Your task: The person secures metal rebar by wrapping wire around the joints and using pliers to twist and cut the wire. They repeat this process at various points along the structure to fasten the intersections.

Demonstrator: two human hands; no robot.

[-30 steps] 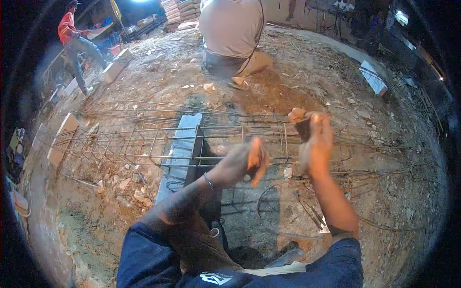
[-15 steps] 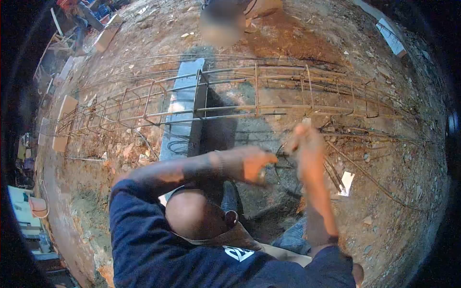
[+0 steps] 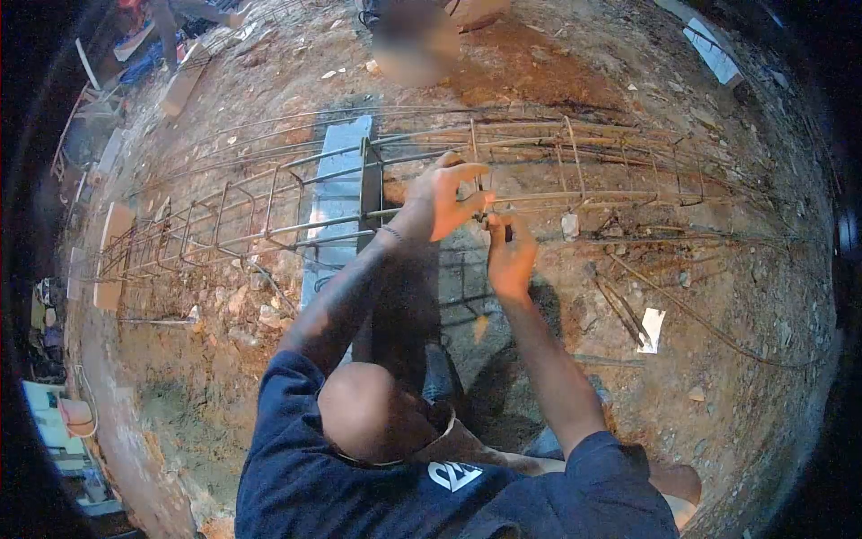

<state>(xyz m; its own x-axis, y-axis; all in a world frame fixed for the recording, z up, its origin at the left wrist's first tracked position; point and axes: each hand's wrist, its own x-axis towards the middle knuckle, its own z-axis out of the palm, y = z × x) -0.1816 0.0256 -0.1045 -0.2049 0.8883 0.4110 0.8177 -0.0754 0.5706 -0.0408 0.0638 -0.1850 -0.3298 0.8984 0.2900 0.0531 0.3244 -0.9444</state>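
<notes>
Reddish dirt ground [image 3: 745, 296] strewn with stones [image 3: 260, 314] and rubble, pale blocks [image 3: 714, 49] lying near its dark edges

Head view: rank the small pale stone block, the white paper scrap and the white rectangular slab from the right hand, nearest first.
1. Small pale stone block, just right of the right hand.
2. White paper scrap, lower right.
3. White rectangular slab, far upper right.
</notes>
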